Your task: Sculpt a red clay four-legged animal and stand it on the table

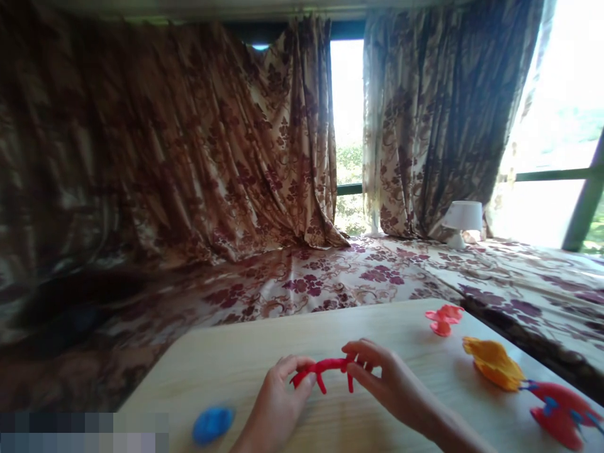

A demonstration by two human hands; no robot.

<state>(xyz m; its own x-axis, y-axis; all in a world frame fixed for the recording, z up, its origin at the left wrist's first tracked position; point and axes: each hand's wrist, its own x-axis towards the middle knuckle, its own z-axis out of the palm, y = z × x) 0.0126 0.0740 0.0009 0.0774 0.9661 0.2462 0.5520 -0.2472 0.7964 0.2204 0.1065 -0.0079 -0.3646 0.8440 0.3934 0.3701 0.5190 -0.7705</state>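
Holding a red piece [331,364] over the table [264,343], well apart from the far edge, with open room beyond and to either side. Running lengthwise from left to right, slightly arched, with two prongs pointing down. Pinched at opposite ends between the thumb and fingers of the left hand [282,396] and of the right hand [383,372]. Farther out, bordered by a blue lump [213,425] at near left, and by a coral piece [442,319], a yellow piece [495,365] and a red-and-blue piece [559,412] along the right edge.
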